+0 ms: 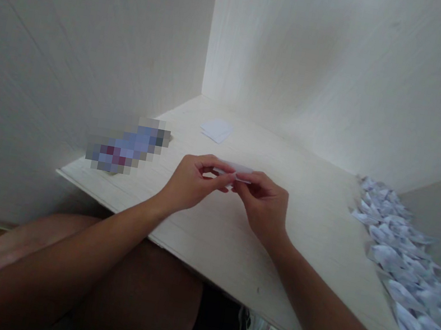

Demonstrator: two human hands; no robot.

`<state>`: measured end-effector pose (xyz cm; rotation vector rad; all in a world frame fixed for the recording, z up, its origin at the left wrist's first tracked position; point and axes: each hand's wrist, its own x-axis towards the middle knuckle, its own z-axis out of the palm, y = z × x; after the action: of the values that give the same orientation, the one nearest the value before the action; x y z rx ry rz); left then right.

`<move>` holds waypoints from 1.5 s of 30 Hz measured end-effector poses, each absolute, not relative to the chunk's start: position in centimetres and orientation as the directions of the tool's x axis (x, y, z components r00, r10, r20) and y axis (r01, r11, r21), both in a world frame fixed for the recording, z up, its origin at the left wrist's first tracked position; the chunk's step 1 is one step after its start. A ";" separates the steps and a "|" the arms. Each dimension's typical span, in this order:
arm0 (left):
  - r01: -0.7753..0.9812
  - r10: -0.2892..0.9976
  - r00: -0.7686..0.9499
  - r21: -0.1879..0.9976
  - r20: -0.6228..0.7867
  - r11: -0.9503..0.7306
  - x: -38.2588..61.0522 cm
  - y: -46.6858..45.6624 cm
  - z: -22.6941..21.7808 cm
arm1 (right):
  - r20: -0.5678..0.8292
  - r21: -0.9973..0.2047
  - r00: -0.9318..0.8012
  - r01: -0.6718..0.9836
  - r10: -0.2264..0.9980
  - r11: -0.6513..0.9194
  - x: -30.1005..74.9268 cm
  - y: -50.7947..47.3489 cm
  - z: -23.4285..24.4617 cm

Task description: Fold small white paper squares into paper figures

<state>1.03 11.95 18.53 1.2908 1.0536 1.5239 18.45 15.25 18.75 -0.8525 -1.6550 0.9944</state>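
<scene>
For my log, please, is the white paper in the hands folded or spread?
Folded: the small white paper is a narrow strip between left hand and right hand.

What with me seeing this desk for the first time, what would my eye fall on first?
The left hand and right hand meet over the middle of the desk, pinching a small white paper between them. Along the desk's right side runs a long heap of folded paper pieces. A small stack of white sheets lies near the far corner.
</scene>
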 end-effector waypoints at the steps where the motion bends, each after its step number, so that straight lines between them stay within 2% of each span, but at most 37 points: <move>1: -0.093 0.956 -0.104 0.955 0.273 -0.283 1.0 12.0 18.5 | 0.396 -0.898 -0.275 0.083 0.876 0.432 18.5 15.2 18.8; 8: -0.098 0.959 -0.118 0.958 0.256 -0.268 1.0 12.1 18.5 | 0.439 -0.860 -0.319 0.123 0.840 0.496 18.4 14.9 19.1; 14: -0.022 0.948 -0.147 0.957 0.282 -0.288 1.2 11.8 18.8 | 0.409 -0.889 -0.231 0.119 0.883 0.443 18.3 14.8 19.0; 19: -0.047 0.949 -0.134 0.955 0.285 -0.293 1.2 11.8 18.7 | 0.361 -0.910 -0.266 0.108 0.894 0.400 18.2 15.1 19.4; 25: -0.004 0.946 -0.144 0.955 0.292 -0.295 0.7 12.2 18.6 | 0.286 -0.939 -0.314 0.097 0.905 0.330 18.7 16.0 19.4; 34: 0.058 0.964 -0.113 0.970 0.240 -0.235 -0.7 12.3 19.3 | 0.245 -0.957 -0.329 0.070 0.912 0.282 19.2 17.3 19.2; 45: -0.005 0.973 -0.041 0.974 0.226 -0.227 -2.0 12.6 19.3 | 0.160 -0.987 -0.377 -0.033 0.912 0.160 19.8 17.4 19.9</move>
<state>-2.04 12.57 19.34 1.3493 1.1148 1.4107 19.80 17.39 19.89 -0.8750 -1.5587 1.3567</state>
